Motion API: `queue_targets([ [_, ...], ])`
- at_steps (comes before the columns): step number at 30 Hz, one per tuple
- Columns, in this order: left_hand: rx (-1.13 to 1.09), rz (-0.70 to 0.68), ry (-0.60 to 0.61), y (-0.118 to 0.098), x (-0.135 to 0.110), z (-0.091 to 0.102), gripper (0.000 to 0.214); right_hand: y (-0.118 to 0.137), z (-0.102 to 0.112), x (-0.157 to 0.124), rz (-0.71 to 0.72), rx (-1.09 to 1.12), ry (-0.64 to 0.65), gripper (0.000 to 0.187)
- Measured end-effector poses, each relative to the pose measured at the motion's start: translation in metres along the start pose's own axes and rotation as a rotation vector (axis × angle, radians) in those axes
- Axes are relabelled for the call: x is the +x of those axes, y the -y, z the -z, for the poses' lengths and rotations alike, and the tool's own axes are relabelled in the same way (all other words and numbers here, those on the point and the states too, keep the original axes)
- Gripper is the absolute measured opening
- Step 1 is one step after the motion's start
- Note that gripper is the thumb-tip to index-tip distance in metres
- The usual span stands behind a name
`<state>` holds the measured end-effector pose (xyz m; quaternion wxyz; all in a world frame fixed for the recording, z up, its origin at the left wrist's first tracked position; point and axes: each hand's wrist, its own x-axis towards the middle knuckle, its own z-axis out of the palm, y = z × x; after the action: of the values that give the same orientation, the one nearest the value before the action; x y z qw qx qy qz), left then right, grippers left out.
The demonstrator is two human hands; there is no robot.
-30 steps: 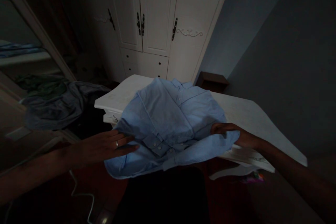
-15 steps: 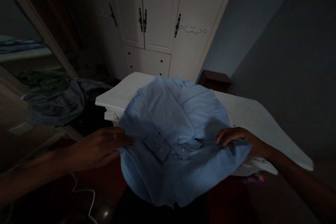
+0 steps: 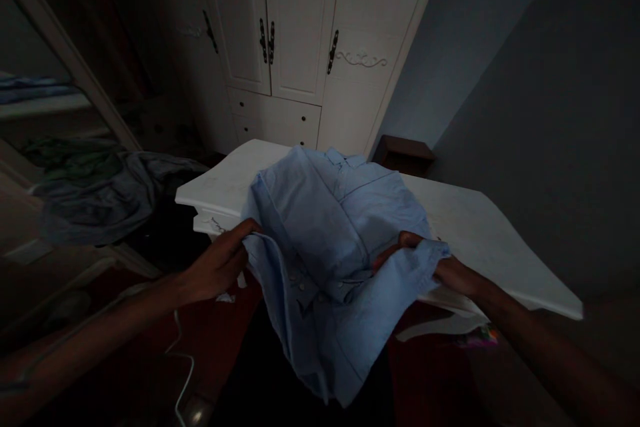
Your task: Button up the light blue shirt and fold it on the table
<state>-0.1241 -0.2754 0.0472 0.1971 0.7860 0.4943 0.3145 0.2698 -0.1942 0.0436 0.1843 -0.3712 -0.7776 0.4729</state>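
A light blue button-up shirt [image 3: 320, 213] lies with its collar toward the far side of a white table [image 3: 480, 227]. Its sleeves are folded in over the front, cuffs near the middle, and its lower part hangs off the near edge. My left hand [image 3: 223, 263] pinches the hem at the left side and holds it raised. On the right, my right hand [image 3: 407, 253] grips the other side of the hem, partly covered by a fold of cloth. Between the two hands the hem sags in a loose curve.
Behind the table stands a white wardrobe [image 3: 295, 27] with dark handles. Grey and green clothes [image 3: 105, 193] are heaped at the left, by a mirror frame. A small brown cabinet [image 3: 405, 150] is at the back right. A white cable [image 3: 187, 373] runs along the floor.
Both hands have moved inward, closer together, with the left one also rising. The shirt's hem has gone from spread wide to bunched and sagging between them.
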Motion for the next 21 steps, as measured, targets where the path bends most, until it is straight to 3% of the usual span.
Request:
queue_targets([
  [4,0.177,-0.063,0.029,0.012,0.006,-0.009,0.024,-0.005,-0.007,0.01,-0.004,0.072,-0.074,0.036],
  [9,0.334,-0.378,0.197,0.014,0.007,-0.009,0.06,-0.01,-0.014,0.019,0.024,0.012,-0.276,0.048],
  [12,0.316,-0.448,0.323,0.011,0.0,-0.005,0.073,-0.006,-0.017,0.02,0.023,0.003,-0.327,0.052],
  [15,0.354,-0.397,0.404,0.011,-0.009,0.0,0.084,-0.003,-0.016,0.019,0.025,0.045,-0.215,0.056],
  [19,0.465,-0.349,0.416,0.013,-0.013,0.001,0.063,-0.001,-0.01,0.016,0.041,0.093,0.006,0.058],
  [21,0.513,-0.351,0.414,0.012,-0.01,-0.001,0.064,0.003,-0.004,0.013,0.023,0.041,0.131,0.05],
])
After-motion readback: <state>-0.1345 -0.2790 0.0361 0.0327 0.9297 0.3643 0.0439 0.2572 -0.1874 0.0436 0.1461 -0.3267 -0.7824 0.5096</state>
